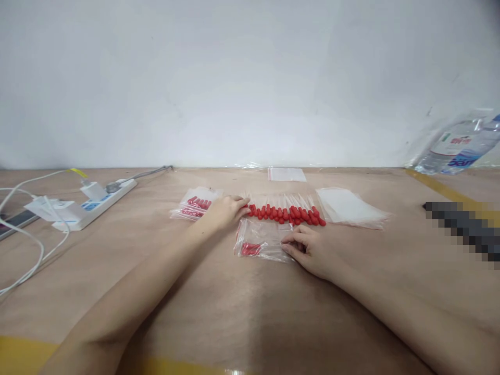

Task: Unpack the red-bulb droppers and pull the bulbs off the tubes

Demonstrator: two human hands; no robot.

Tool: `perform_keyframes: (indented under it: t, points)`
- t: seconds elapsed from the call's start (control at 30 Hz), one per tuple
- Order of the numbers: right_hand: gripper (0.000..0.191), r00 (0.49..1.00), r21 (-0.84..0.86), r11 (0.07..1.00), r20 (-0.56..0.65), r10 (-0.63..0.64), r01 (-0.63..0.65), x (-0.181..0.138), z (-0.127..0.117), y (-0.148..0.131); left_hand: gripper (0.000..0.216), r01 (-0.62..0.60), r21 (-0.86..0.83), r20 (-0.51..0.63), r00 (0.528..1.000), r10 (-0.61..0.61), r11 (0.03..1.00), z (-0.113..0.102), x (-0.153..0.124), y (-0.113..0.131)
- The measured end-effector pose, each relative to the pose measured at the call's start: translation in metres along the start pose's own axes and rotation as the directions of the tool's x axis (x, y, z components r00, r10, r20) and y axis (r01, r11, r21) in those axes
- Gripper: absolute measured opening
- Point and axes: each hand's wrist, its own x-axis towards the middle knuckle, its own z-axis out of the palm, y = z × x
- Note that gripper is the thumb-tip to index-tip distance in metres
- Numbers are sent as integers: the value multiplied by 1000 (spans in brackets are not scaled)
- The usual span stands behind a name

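Observation:
A row of red-tipped pale sticks point(294, 213) lies across the middle, red ends toward me. At its left end my left hand point(228, 209) has thumb and fingers closed around one red tip. In front of the row lies a clear zip bag point(269, 242) with several red pieces in its left part. My right hand point(308, 249) pinches the right edge of this bag, fingers bent. Just left of my left hand are stacked clear bags point(187, 208) with red pieces inside. To the right of the row is a stack of flat, pale bags point(349, 207).
Another flat bag point(287, 174) lies near the wall. At left stands a white power strip point(96, 205) with plugged chargers and loose white cables point(39, 245). A plastic-wrapped bottle pack point(457, 146) stands back right. A blurred dark object point(464, 229) lies at right.

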Motion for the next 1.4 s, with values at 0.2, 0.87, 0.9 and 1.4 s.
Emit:
perform_keyframes:
  t: [0.2,0.87,0.9,1.4]
  points:
    - [15,1000,11,1000,3,11,-11,0,-1,-1,15,71,-368,-314,929,-196,927,-4,-41,10]
    - [16,1000,-7,1000,13,5,-5,-1,-2,-4,21,-62,-714,135,965,225,697,-14,-63,41]
    - [16,1000,-14,1000,14,-2,2,-1,-2,-4,18,-68,-685,123,971,207,725,-14,-65,43]
    - [18,999,-37,999,12,-39,40,-3,1,1,19,-2,-599,243,952,184,800,-22,-67,41]
